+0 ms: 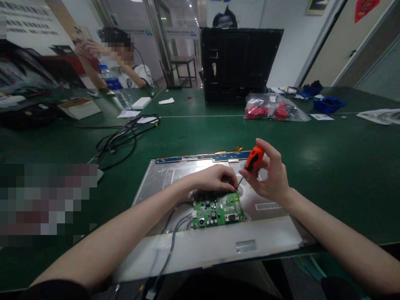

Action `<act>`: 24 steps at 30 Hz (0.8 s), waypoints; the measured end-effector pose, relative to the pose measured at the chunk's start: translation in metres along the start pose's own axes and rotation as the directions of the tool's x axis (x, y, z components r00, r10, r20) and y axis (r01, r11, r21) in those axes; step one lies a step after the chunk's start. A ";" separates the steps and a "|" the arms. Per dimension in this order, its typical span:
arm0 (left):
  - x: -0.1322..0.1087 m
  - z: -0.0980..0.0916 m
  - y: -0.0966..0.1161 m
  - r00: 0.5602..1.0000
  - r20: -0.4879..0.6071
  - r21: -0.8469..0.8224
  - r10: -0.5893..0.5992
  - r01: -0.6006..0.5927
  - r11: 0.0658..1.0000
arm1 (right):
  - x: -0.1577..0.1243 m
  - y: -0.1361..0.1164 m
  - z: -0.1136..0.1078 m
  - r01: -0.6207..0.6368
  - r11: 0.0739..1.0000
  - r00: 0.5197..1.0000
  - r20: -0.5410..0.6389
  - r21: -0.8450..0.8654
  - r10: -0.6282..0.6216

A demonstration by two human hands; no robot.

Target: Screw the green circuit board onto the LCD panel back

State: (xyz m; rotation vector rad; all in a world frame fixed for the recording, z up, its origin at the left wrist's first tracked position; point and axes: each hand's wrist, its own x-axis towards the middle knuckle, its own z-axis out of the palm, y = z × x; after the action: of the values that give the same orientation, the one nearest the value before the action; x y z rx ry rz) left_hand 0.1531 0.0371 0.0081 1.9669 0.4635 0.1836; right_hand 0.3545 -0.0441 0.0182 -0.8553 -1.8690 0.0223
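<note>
My right hand grips an orange and black screwdriver, tilted so its thin shaft runs down to the upper right corner of a green circuit board. Close to that tip, my left hand has its thumb and fingers pinched together at the board's top edge; whatever sits between them is too small to make out. Beneath the board lies a silver metal display panel, with a blue circuit strip along its far edge. Grey cables lead from the board's left side over the panel's near edge.
Black cables lie coiled on the green table at left, near a water bottle. A large black screen-like unit stands at the back, with a plastic bag of red items before it. Another person sits far left.
</note>
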 end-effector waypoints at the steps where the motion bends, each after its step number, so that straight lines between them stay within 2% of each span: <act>1: 0.000 0.000 -0.001 1.000 0.001 -0.001 -0.001 0.001 1.000 | 0.000 0.001 0.001 0.032 0.999 0.999 -0.011 0.004 -0.032; 3: 0.000 0.000 -0.001 1.000 0.002 -0.003 0.000 0.000 1.000 | 0.001 0.003 0.002 0.064 0.998 0.998 -0.014 0.010 -0.064; 12: 0.000 -0.001 -0.003 1.000 0.008 -0.003 0.015 -0.015 1.000 | 0.004 -0.002 -0.002 0.060 0.997 0.997 0.050 0.057 -0.063; 24: 0.000 -0.002 -0.006 0.999 0.018 0.007 0.041 -0.041 0.999 | 0.003 0.000 0.000 0.052 0.998 0.998 0.031 0.032 -0.053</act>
State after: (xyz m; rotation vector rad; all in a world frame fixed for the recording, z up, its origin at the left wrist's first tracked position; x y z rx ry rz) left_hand 0.1515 0.0409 0.0039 1.9845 0.4129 0.1903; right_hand 0.3534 -0.0423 0.0206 -0.7878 -1.9152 0.0327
